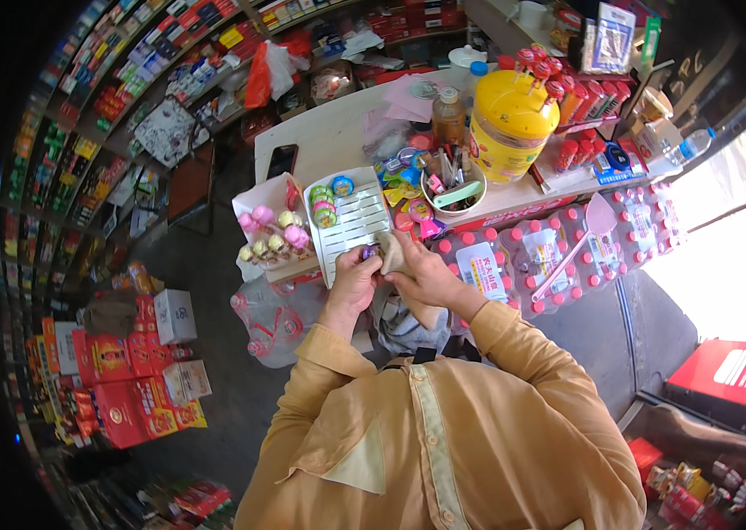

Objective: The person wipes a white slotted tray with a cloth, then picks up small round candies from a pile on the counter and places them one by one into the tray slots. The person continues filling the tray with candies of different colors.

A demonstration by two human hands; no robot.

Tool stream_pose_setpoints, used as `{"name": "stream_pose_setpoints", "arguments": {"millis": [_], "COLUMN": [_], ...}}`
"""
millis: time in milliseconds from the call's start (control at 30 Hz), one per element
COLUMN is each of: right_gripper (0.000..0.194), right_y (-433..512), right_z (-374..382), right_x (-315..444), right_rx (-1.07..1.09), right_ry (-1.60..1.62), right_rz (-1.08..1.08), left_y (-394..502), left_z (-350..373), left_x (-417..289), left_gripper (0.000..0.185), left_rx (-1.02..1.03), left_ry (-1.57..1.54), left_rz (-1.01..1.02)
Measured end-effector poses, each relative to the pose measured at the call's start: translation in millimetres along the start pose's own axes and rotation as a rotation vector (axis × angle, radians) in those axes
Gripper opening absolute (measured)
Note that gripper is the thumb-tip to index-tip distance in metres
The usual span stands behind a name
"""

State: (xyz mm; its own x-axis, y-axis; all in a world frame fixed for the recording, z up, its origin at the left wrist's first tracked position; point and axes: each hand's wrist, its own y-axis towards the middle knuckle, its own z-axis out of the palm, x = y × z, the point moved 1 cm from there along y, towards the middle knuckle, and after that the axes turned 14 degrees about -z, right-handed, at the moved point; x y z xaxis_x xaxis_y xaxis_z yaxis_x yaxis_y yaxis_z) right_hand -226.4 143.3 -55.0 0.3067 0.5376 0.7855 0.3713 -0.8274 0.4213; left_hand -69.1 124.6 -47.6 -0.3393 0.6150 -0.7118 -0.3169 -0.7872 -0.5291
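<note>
Between my hands, near the front edge of a white slotted tray (361, 228), is a small purple-wrapped item (370, 252). My left hand (354, 281) grips it with thumb and fingers. A beige cloth (391, 253) is pinched in my right hand (427, 270), close against the item. Several round green, pink and blue packages (324, 207) lie in the tray's upper left part. Directly left of the tray stands an open white carton (267, 192) with pink and cream wrapped sweets (271, 232). Colourful candy packs (407, 173) lie right of the tray.
A white tub (456, 207) of small tools and a yellow lollipop bucket (512, 126) stand on the counter (333, 126). A phone (282, 161) lies at its left. Shrink-wrapped bottles (548, 255) and a pink fly swatter (571, 255) are below right; cartons (125, 391) stand at left.
</note>
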Motion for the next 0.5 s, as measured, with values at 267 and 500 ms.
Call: {"name": "stream_pose_setpoints", "arguments": {"millis": [267, 500], "right_gripper": [0.047, 0.056], "right_y": [-32.3, -4.8], "right_z": [-39.2, -32.8], "right_x": [-20.2, 41.5], "right_rx": [-0.155, 0.034], "right_ry": [0.428, -0.026], "right_rz": [0.334, -0.216], "left_y": [-32.2, -33.1], "left_z": [9.0, 40.7], "left_x": [-1.3, 31.2], "left_gripper": [0.017, 0.024], "left_rx": [-0.009, -0.002], "left_ry": [0.16, 0.146], "left_rz": [0.013, 0.077]}}
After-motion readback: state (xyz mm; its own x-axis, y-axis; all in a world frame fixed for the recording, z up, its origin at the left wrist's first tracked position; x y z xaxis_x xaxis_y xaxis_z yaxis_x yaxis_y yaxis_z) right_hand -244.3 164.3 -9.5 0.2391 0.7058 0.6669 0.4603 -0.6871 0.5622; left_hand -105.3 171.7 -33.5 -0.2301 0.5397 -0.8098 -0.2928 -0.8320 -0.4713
